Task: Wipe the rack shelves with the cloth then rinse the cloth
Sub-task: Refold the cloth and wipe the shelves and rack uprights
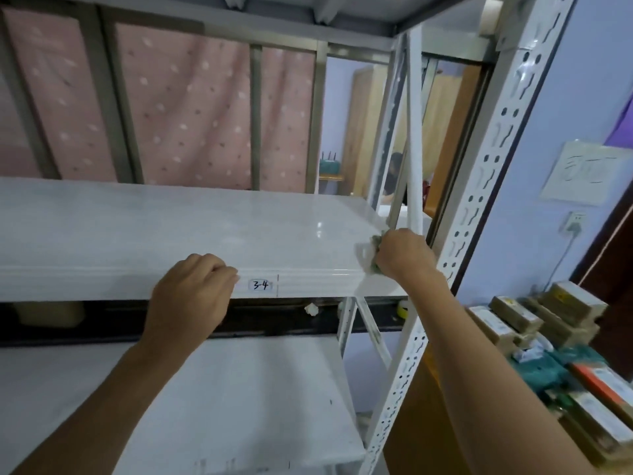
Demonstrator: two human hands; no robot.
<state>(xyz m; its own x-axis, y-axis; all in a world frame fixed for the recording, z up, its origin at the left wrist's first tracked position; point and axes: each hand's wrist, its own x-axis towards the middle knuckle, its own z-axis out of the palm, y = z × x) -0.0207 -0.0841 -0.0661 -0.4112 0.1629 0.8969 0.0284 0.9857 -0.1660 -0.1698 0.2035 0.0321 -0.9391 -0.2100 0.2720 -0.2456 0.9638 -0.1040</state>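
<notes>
A white metal rack fills the view, with a glossy middle shelf (171, 228) at chest height and a lower shelf (239, 399) beneath it. My right hand (404, 255) is closed on a pale, green-tinged cloth (368, 255) pressed on the shelf's front right corner, beside the perforated upright (479, 200). My left hand (195, 293) rests curled over the shelf's front lip, just left of a small label reading 3-4 (260, 285). Most of the cloth is hidden under my fingers.
A higher shelf (308, 12) hangs overhead. Pink dotted curtains (191, 108) hang behind the rack. Stacked boxes and packets (565, 337) crowd a surface at the right. A wall socket with a cable (575, 224) sits on the blue wall. A person (394, 176) is partly seen through the doorway.
</notes>
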